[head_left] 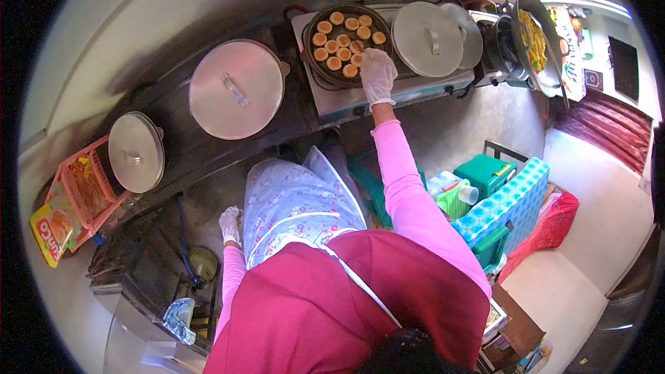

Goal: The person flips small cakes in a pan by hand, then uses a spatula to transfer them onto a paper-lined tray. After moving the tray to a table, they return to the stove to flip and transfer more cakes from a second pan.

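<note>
My right hand, in a clear plastic glove, reaches over the near right edge of a dark round pan. Its fingertips are drawn together at a small round cake with a browned top. Several similar cakes lie spread over the pan, which sits on a gas stove. Low beside the apron, my left hand hangs in a similar glove, its fingers loosely apart and holding nothing that I can see.
Right of the pan lies a metal lid. A wok with yellow food stands farther right. Left of the stove are a large lidded pot, a smaller lidded pot and a pink basket. Green containers stand behind at the right.
</note>
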